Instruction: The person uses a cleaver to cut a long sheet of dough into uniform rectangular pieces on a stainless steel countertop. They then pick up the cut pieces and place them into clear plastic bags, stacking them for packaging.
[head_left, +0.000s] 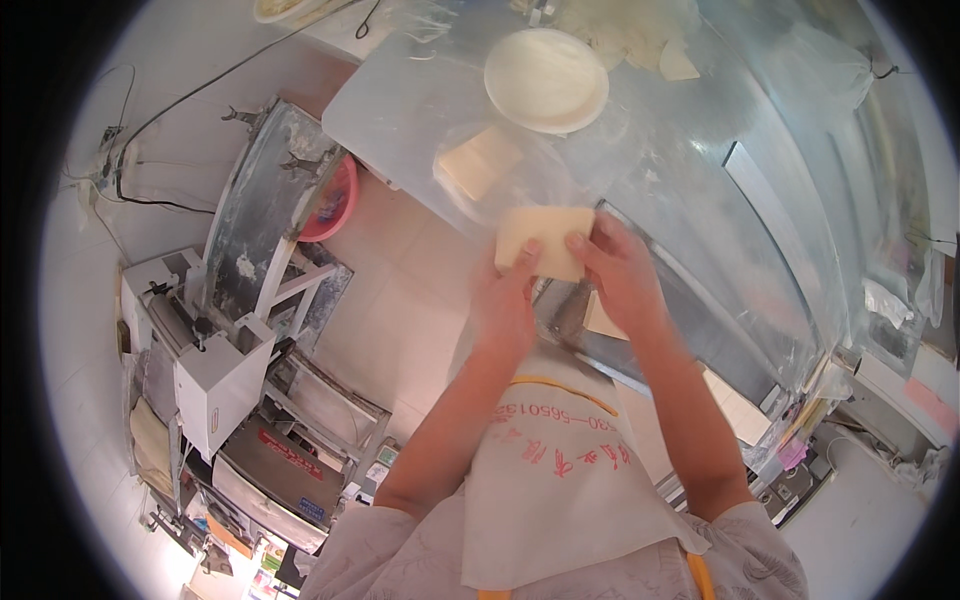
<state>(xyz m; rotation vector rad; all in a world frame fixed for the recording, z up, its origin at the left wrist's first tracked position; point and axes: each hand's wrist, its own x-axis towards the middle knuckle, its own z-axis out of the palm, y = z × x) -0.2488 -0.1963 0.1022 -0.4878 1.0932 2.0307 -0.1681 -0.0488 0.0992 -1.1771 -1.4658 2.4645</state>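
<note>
Both my hands hold a stack of pale yellow square sheets, seemingly dough wrappers (546, 238), upright near the counter's front edge. My left hand (514, 289) grips its left side with the thumb on the near face. My right hand (611, 259) grips the right side, its thumb also on the face. Just beyond lies another stack of similar sheets (480, 163) on clear plastic. A round white bowl of white powder (546, 79) stands farther back. Below my right hand, more pale sheets (604, 316) lie in a dark metal tray (675, 300).
A metal strip (769, 217) lies on the metal counter (397, 97) at the right. Loose pale sheets (637, 34) are heaped at the back. Left of me stand a floury metal chute (251, 217), a white machine with a roller (217, 375) and a pink basin (334, 199).
</note>
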